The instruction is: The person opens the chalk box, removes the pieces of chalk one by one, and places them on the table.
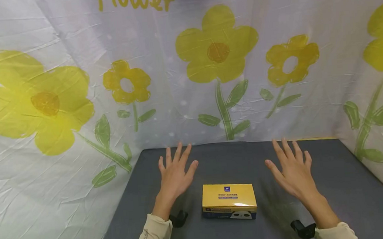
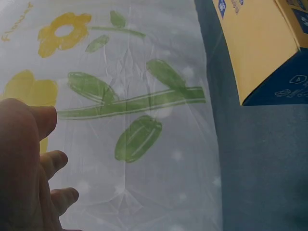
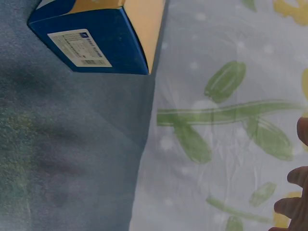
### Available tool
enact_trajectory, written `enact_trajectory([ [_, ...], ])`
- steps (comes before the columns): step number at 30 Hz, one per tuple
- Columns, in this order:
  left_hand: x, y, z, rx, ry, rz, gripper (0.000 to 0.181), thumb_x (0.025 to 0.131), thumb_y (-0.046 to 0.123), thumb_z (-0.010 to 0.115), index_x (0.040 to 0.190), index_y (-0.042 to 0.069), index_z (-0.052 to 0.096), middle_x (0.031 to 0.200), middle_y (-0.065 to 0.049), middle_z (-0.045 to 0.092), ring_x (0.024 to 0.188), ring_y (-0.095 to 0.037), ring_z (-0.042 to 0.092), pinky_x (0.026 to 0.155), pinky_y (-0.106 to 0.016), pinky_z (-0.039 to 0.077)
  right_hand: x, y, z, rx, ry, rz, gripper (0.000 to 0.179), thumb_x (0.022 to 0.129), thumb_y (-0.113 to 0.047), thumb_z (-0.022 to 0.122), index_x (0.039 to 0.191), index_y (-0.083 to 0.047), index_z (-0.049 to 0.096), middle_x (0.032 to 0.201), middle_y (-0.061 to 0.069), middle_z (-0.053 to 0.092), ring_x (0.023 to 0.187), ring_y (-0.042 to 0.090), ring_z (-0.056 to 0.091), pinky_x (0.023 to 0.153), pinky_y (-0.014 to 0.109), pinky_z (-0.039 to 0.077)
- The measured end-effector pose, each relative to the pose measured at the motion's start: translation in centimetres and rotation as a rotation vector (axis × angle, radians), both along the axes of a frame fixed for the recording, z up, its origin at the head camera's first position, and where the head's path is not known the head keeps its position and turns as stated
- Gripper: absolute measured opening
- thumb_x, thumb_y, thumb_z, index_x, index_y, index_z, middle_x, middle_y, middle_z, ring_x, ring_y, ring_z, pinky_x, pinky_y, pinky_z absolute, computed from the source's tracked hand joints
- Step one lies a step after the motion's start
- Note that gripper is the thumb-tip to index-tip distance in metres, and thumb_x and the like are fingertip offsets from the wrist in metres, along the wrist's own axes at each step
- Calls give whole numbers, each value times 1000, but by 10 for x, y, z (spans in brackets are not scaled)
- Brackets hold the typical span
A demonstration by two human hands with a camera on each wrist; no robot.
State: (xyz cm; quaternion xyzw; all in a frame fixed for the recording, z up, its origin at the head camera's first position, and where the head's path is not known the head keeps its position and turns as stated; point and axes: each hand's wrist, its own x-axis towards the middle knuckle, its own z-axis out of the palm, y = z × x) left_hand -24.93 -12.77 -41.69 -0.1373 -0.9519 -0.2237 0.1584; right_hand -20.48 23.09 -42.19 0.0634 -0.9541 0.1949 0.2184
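A yellow and dark blue cardboard box (image 1: 229, 198) with a panda face on its front sits on the dark table between my hands. My left hand (image 1: 175, 174) is raised to the left of the box, fingers spread and holding nothing. On the other side my right hand (image 1: 294, 173) is held up the same way, its fingers apart. In the left wrist view the box (image 2: 262, 48) shows at the upper right, away from the fingers. The right wrist view has the box's blue end (image 3: 91, 43) with a white label, at the upper left.
The dark grey table (image 1: 234, 162) reaches back to a white curtain (image 1: 164, 117) printed with yellow flowers, which also hangs along both sides. Black wrist straps (image 1: 179, 219) sit at each cream sleeve (image 1: 153, 235).
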Motion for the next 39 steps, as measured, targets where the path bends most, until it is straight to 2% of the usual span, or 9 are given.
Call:
enact_trajectory([
  [13, 2, 0, -12, 5, -19, -11, 63, 104, 54, 46, 161, 31, 32, 170, -6, 22, 157, -45, 9, 117, -72, 2, 3, 1, -15, 4, -31, -2, 74, 104, -50, 50, 163, -12, 25, 165, 29, 23, 149, 57, 15, 110, 78, 5],
  [21, 4, 1, -20, 13, -13, -22, 61, 104, 52, 48, 160, 30, 36, 168, -8, 29, 154, -46, 20, 117, -71, 4, 3, 1, -26, -13, -39, 30, 69, 105, -48, 48, 162, -14, 28, 164, 28, 26, 149, 55, 17, 110, 78, 7],
  [33, 8, 3, -35, -2, 17, -29, 55, 103, 50, 51, 153, 29, 47, 161, -10, 42, 150, -45, 29, 115, -72, 10, 6, -4, -36, -27, 23, 74, 59, 104, -43, 53, 154, -15, 44, 159, 27, 38, 145, 54, 26, 108, 77, 12],
  [39, 10, 4, -41, 6, 27, -29, 51, 103, 50, 51, 150, 28, 52, 156, -11, 48, 148, -45, 33, 114, -73, 13, 9, -7, -41, -36, 12, 94, 56, 103, -41, 56, 152, -15, 47, 157, 26, 41, 144, 54, 28, 108, 76, 14],
])
